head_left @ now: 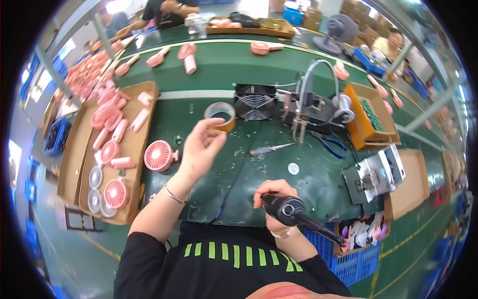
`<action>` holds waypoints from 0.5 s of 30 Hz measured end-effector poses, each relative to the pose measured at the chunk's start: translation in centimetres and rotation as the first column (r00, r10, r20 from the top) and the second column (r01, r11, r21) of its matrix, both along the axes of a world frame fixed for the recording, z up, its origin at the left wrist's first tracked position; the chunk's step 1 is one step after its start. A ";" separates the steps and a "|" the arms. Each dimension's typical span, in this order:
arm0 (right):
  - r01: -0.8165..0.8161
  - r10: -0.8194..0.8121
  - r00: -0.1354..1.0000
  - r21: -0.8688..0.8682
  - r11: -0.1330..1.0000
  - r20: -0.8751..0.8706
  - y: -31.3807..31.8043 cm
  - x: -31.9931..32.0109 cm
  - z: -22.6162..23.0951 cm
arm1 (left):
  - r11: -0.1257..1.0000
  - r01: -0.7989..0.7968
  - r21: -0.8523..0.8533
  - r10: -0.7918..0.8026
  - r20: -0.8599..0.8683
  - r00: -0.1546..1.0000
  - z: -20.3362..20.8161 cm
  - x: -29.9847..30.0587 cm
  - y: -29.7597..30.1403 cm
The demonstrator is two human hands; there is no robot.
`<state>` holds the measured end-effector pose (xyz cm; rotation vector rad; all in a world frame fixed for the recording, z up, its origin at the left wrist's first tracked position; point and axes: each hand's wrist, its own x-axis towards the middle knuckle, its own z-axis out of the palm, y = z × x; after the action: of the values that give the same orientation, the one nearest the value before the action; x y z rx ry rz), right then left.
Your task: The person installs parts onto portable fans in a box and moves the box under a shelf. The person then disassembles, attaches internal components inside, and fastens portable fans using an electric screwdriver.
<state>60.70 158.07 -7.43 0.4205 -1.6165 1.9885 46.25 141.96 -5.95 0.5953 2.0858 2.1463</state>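
My left hand (pixel 201 144) is over the green bench with its fingers loosely curved and apart, and nothing shows between them. Its fingertips overlap the near side of a tan tape roll (pixel 228 124) in this view; whether they touch it I cannot tell. My right hand (pixel 279 192) is wrapped around a black electric screwdriver (pixel 289 209) at the bench's near edge, its cord running off to the lower right. A pink fan head (pixel 159 155) lies left of my left wrist. Between my hands and the machine is a small screwdriver (pixel 269 149) with a clear handle.
A cardboard tray (pixel 149 107) of pink fan parts stands left. Farther back are a black cooling fan (pixel 255 106) and a small machine (pixel 318 107). Blue-handled pliers (pixel 331 145), a metal box device (pixel 371 177) and an orange bin (pixel 366 102) are right. A conveyor (pixel 219 65) carries pink fans.
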 end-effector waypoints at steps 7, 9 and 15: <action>0.025 -0.024 0.999 -0.009 1.000 0.032 -0.3 0.0 -0.2 | 0.741 -0.377 -0.556 0.098 -0.466 0.879 1.6 1.0 -8.0; 0.014 -0.014 0.998 0.008 1.000 0.063 0.3 0.2 0.0 | 0.678 -0.470 -0.565 0.126 -0.541 0.832 1.8 0.1 -10.6; -0.162 0.164 0.987 0.152 0.975 0.000 0.9 -1.0 -0.4 | 0.235 -0.730 -0.642 0.051 -0.742 0.668 -2.3 -0.2 -19.9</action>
<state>59.69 159.01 -7.87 0.6412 -1.7829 1.9808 46.03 122.07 -8.25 0.5539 3.6054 0.3091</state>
